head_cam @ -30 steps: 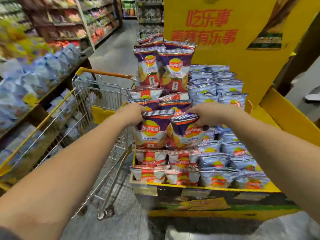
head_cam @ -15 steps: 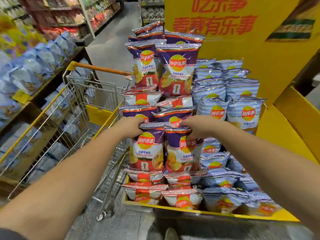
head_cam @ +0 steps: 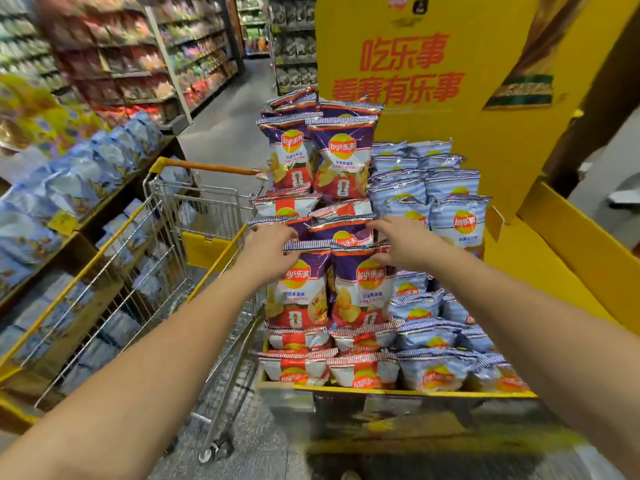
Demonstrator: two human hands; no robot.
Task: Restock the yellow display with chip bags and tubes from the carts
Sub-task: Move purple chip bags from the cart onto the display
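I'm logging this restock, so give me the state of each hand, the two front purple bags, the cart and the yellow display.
left hand: fingers on top edge of left purple bag
right hand: fingers on right purple bag, grip unclear
both bags: upright, side by side
cart: parked left of display, few bags inside
yellow display: left columns stacked, right side bare

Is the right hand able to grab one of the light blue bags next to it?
Probably yes. The right hand sits at the purple bags, and the blue bags stand just beside it, facing out with nothing in front of them.
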